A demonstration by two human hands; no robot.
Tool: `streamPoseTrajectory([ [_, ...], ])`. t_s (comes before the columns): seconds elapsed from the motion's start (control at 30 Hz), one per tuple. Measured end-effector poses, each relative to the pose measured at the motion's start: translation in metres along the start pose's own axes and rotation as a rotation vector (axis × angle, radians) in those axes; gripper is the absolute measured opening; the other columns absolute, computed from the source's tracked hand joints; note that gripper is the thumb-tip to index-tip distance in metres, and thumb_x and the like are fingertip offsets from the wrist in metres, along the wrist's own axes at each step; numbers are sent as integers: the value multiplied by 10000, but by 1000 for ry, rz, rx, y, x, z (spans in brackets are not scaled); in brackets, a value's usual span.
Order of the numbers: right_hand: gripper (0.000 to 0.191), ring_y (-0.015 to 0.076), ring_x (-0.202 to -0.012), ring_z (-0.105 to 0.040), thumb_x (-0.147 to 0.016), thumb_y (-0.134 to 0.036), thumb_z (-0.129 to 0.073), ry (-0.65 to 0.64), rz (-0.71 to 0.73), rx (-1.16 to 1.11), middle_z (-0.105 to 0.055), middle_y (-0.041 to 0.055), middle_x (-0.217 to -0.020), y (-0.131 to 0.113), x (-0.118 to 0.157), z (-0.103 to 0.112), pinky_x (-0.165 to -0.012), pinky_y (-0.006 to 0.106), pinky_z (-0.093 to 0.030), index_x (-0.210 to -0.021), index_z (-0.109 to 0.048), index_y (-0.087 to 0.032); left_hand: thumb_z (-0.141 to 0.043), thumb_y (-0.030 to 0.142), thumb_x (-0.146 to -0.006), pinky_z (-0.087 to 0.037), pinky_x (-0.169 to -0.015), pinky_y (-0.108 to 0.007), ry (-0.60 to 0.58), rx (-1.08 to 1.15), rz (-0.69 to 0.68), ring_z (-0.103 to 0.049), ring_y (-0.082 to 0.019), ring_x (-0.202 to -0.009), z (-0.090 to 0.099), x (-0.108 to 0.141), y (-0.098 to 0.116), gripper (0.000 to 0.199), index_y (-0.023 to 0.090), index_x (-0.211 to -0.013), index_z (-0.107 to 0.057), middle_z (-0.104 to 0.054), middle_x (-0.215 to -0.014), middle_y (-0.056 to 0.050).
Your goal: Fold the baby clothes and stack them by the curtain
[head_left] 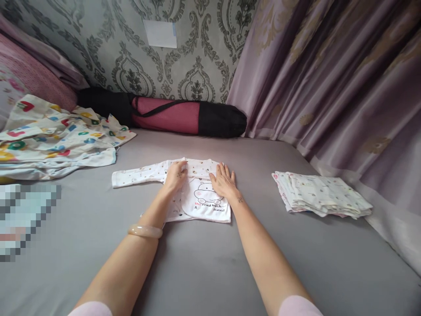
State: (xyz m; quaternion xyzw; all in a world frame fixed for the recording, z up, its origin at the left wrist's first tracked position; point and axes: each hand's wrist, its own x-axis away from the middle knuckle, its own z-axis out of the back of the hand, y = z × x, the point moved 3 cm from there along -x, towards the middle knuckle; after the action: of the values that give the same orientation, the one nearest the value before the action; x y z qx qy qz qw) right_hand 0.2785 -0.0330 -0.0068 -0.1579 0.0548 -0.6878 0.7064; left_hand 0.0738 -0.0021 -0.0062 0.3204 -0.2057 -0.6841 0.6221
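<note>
A small white shirt (197,195) lies at the frame's centre. Apart on it rest the right hand (224,181), flat, and the left hand (176,175), curled; whether it pinches cloth, I cannot tell. The shirt should handle light and limp, best held by hem (213,219) or sleeve (140,174). Beyond, upper centre: a long bag (166,116).

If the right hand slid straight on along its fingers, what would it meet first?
Beyond the shirt and a stretch of grey sheet, the right hand would probably meet the black end of the long bag, though depth is unclear.
</note>
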Motion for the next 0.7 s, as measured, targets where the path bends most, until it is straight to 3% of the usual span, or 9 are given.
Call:
streamPoseTrajectory([
  [0.1, 692, 281, -1527, -23, -1023, -483, -178, -15, -11, 23, -32, 110, -1662, -1, 1, 1, -1208, 521, -18, -1583, -152, -78, -435, 147, -813, -457, -957, -411, -31, -129, -86, -576, -283, -1068, -4, 3, 2, 410, 103, -1141, -676, -640, -1137, -157],
  [0.23, 698, 284, -1527, -17, -1020, -480, -179, -61, -41, 74, -37, 123, -1661, -5, -1, 7, -1203, 535, -21, -1581, -151, -65, -426, 243, -902, -430, -980, -491, -38, -275, -76, -493, -342, -1174, -1, 8, 6, 355, 142, -1128, -681, -557, -1294, -201],
  [0.4, 664, 256, -1530, -12, -1018, -437, -203, -5, 61, 132, -104, 133, -1656, -24, -7, 20, -1211, 483, 17, -1569, -215, -68, -476, 402, -904, -405, -1014, -465, -18, -303, 4, -472, -359, -1222, 28, 6, 3, 438, 174, -1229, -661, -545, -1351, -173],
  [0.5, 680, 225, -1530, -28, -1017, -453, -168, 44, 144, 114, -96, 114, -1659, -31, -10, 16, -1220, 402, 6, -1574, -193, -63, -468, 435, -888, -402, -1014, -455, 6, -308, 69, -505, -360, -1197, 54, 1, -13, 484, 155, -1222, -677, -616, -1268, -173],
  [0.7, 743, 242, -1527, -67, -1009, -493, -129, 37, 98, 99, -123, 153, -1650, -19, -16, -6, -1221, 364, -9, -1563, -177, -1, -480, 439, -842, -425, -974, -463, 35, -332, 347, -564, -389, -1153, 93, -3, -68, 524, 117, -1207, -676, -703, -1100, -199],
])
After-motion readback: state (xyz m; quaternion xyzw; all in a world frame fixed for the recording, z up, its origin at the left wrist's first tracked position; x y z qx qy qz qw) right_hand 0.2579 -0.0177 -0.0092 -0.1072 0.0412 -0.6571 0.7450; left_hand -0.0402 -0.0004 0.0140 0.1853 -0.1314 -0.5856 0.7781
